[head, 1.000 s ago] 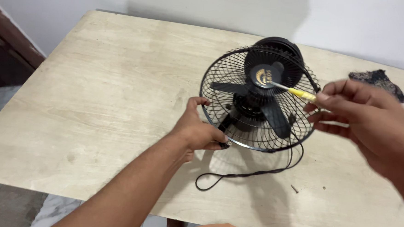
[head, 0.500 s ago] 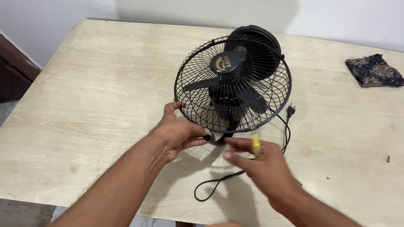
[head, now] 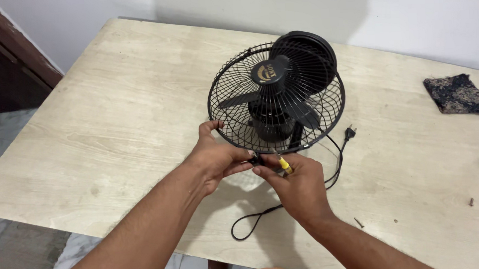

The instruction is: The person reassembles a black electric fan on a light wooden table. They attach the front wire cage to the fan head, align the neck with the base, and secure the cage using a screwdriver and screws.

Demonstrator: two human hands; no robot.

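A small black table fan (head: 277,97) with a wire grille stands on the pale wooden table (head: 112,103). My left hand (head: 217,155) grips the grille's lower rim, thumb and fingers pinched at the bottom clip. My right hand (head: 296,183) holds a yellow-handled screwdriver (head: 283,164) with its tip at the same bottom point of the grille, right beside my left fingers. The fan's black cord (head: 287,203) loops on the table below my hands, and its plug (head: 349,131) lies to the right of the fan.
A dark patterned cloth (head: 458,94) lies at the table's far right. Small loose screws (head: 359,222) lie on the table near the right edge. A white wall runs behind the table; floor tiles show at the left.
My right hand brought the screwdriver from the fan's hub down to the bottom of the grille. My left hand stayed on the lower rim.
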